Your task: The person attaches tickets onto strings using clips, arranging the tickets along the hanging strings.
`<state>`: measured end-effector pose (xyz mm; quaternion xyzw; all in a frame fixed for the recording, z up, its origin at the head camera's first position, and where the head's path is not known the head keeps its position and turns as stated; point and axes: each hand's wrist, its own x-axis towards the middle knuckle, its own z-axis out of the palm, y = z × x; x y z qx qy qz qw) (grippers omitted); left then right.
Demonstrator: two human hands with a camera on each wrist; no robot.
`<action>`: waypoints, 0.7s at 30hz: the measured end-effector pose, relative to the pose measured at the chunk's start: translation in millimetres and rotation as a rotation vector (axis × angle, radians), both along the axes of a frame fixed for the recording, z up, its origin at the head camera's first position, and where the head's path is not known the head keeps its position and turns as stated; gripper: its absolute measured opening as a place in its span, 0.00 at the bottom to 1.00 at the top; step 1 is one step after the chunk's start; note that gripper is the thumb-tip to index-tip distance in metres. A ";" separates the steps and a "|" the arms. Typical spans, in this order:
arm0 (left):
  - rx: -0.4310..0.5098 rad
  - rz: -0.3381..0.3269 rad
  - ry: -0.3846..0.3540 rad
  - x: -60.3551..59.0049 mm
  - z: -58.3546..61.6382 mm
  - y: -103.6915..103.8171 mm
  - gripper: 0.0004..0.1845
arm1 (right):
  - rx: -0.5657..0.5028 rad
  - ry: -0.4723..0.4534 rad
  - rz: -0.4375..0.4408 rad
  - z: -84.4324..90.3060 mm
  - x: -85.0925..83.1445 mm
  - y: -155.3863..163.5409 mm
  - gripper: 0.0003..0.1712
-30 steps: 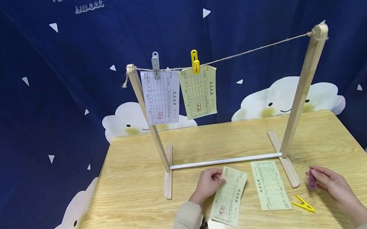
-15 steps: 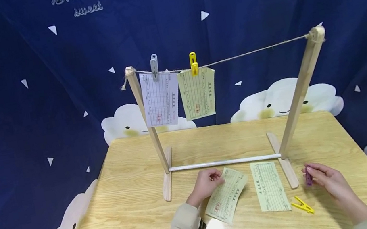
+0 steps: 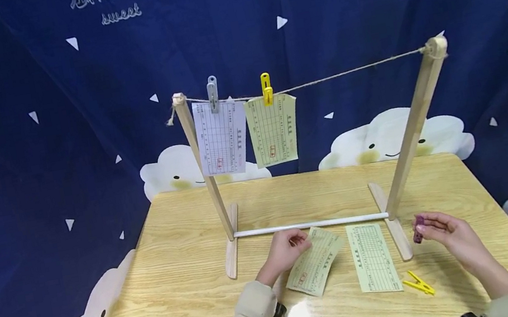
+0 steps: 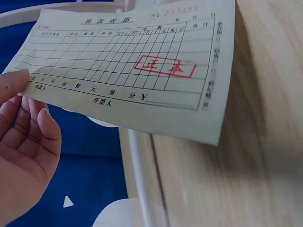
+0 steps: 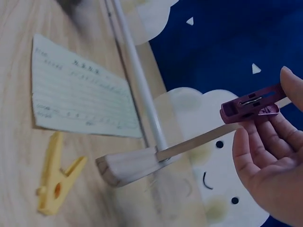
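My left hand (image 3: pixel 287 249) pinches one end of a pale yellow receipt slip (image 3: pixel 317 262) in front of the rack's bar. The left wrist view shows the thumb over that slip (image 4: pixel 118 61), which bears a red stamp and slants over the table. On the right, my right hand (image 3: pixel 451 237) holds a purple clothespin (image 5: pixel 251 103) between thumb and fingers, beyond the rack's foot. Below that hand lies a yellow clothespin (image 3: pixel 418 283). A second pale receipt slip (image 3: pixel 374 257) is flat on the table between the two hands.
A wooden rack with a right post (image 3: pixel 417 129) and left post (image 3: pixel 205 172) carries a twine line (image 3: pixel 346 73). From it hang a white slip (image 3: pixel 222 138) under a grey clothespin (image 3: pixel 213 95) and a yellowish slip (image 3: pixel 273 131) under a yellow clothespin (image 3: pixel 267 89). A white bar (image 3: pixel 311 225) joins the feet.
My right hand has risen and shifted left with the purple clothespin. The slip in my left hand has come up a little, its near end moving away from the table's front.
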<state>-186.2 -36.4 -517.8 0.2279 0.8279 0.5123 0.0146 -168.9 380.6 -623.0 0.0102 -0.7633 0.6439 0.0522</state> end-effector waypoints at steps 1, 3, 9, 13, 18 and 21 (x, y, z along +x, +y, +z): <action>0.006 0.002 -0.002 0.3 1.8 0.1 0.02 | 0.016 0.014 -0.003 -0.2 -2.1 0.3 0.25; 0.020 0.001 -0.004 1.2 6.5 0.2 0.02 | 0.013 0.040 -0.007 -0.3 -6.5 1.2 0.24; 0.066 -0.016 0.012 10.8 40.5 1.2 0.02 | 0.111 0.155 0.029 22.3 -14.3 -3.5 0.21; 0.068 -0.013 0.036 7.8 43.7 2.4 0.02 | 0.190 0.196 0.048 120.1 16.7 -53.7 0.15; 0.084 -0.021 0.076 -1.5 37.3 2.0 0.03 | 0.223 0.215 0.053 174.2 32.5 -81.4 0.12; 0.081 -0.024 0.099 -3.5 41.5 2.0 0.03 | 0.220 0.228 0.061 179.9 30.9 -82.4 0.12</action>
